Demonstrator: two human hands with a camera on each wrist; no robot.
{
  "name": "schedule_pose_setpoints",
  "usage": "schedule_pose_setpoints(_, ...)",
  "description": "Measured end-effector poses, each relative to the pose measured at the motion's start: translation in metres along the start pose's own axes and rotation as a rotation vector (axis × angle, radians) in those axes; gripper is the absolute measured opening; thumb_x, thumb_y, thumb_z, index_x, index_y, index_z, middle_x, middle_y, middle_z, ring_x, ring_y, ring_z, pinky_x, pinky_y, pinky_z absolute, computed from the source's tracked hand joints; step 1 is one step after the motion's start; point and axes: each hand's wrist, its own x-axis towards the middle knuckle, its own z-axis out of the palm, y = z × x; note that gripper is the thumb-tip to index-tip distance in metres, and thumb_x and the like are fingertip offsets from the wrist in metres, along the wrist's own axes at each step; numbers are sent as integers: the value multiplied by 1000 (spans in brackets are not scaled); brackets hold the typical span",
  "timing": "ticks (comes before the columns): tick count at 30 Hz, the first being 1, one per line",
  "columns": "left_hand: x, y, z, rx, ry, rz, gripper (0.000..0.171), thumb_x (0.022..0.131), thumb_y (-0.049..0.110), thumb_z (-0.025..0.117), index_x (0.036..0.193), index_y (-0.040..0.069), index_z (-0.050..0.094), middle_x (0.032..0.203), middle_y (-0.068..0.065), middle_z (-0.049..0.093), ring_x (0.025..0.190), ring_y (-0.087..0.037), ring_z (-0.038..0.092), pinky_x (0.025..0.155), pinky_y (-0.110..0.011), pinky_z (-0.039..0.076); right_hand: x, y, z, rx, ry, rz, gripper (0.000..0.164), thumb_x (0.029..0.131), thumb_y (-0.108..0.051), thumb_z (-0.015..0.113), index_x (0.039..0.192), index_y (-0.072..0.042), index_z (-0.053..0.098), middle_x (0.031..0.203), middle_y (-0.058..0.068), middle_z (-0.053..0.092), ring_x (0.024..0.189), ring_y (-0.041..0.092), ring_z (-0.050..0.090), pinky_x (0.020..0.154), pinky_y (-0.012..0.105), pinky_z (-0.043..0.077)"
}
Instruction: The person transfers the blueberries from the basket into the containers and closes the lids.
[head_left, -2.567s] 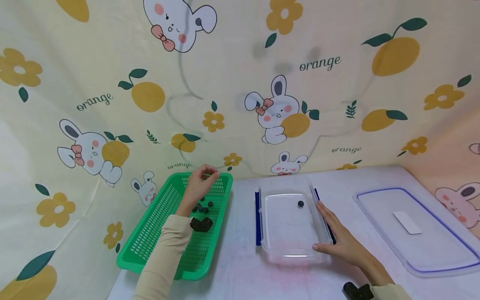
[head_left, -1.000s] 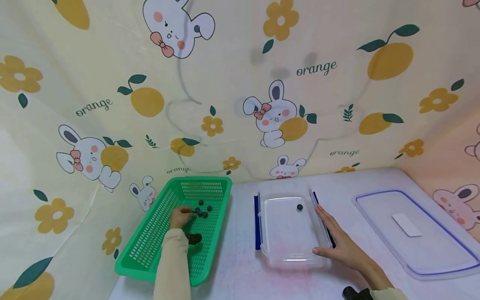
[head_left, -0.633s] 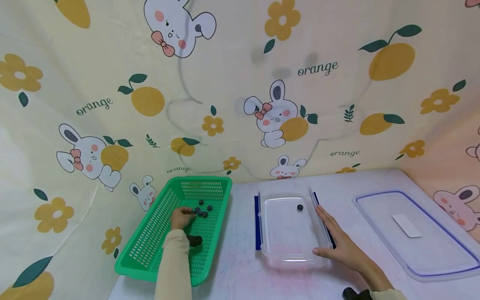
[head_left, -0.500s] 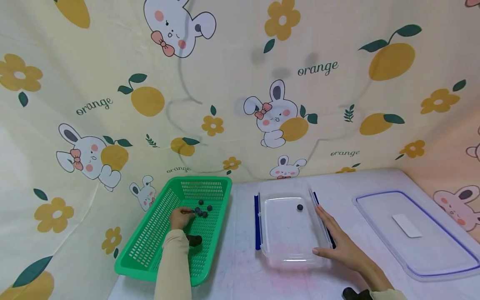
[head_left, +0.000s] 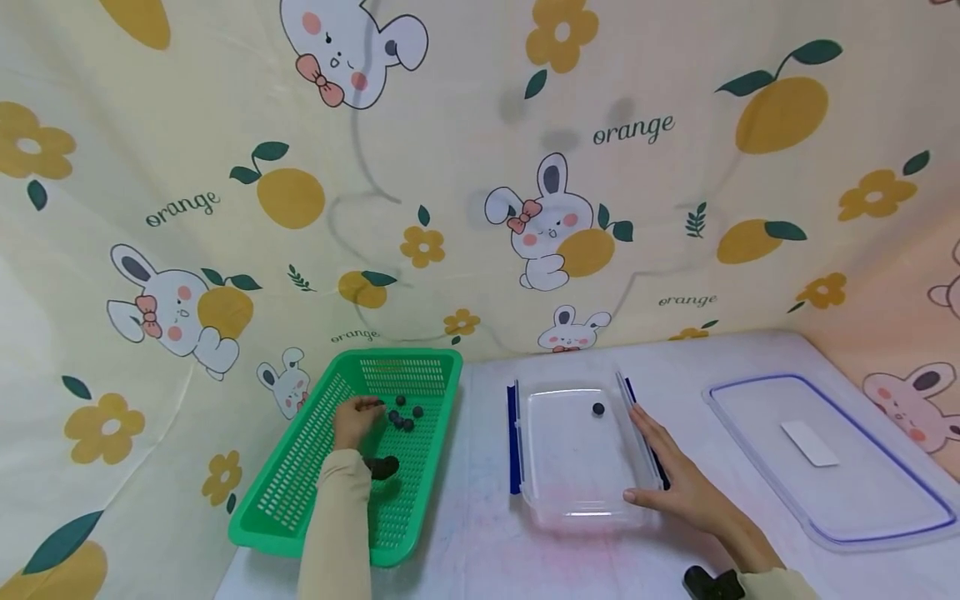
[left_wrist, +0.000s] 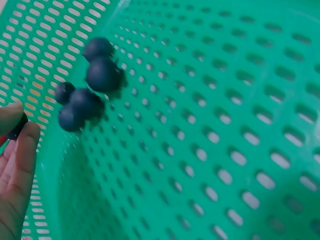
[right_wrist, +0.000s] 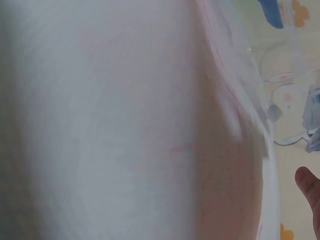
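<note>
Green slotted basket (head_left: 330,467) held the left hand (head_left: 352,419), fingers curled low over its floor. Left wrist view showed thumb and finger (left_wrist: 17,150) pinching one small dark ball (left_wrist: 19,126), only partly visible between them. Rest of the dark balls (left_wrist: 86,85) sat in a loose cluster just beside that hand, touching one another on the basket floor; same cluster in head view (head_left: 403,414). Darker, bigger lump (head_left: 382,467) lay nearer the body in the basket; what it was, couldn't tell.

Right hand (head_left: 678,487) lay flat and relaxed on the white table (head_left: 480,533), fingers straight along the right wall of the clear plastic box (head_left: 581,517), touching it, gripping nothing. One dark ball (head_left: 598,408) already lay inside the box near the far end. Blue clip strips (head_left: 512,442) ran along its long sides. Clear lid with blue rim (head_left: 840,467) lay well apart to the right.

Judgement: balls looked light, round, smooth, likely to roll or slip. Best taken one at a time, fingertip pinch across the middle, and lifted over the basket rim without squeezing hard.
</note>
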Motion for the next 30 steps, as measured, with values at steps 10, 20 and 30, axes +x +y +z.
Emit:
schedule_pose_setpoints(10, -6, 22, -1, -45, 12, 54, 29, 91, 7, 66, 117, -4, 61, 108, -18, 60, 100, -33, 57, 85, -45, 47, 1, -4, 0, -15, -20, 33, 105, 76, -20, 80, 157, -23, 13, 160, 12, 9, 139, 48, 13, 93, 78, 19)
schedule_pose_setpoints(20, -4, 47, 2, -105, -7, 100, 32, 90, 10, 69, 118, -1, 59, 115, -19, 60, 105, -31, 57, 88, -44, 46, -2, -2, -1, -11, -7, 14, 104, 75, -18, 81, 156, -14, 16, 160, 13, 10, 144, 23, 9, 95, 74, 18)
schedule_pose_setpoints(30, -14, 74, 3, -150, -74, 186, 37, 92, 17, 68, 125, 2, 61, 121, -17, 60, 110, -29, 56, 91, -45, 46, -1, -2, -2, -13, -15, 15, 103, 76, -18, 81, 156, -12, 16, 160, 12, 9, 143, 22, 8, 96, 75, 18)
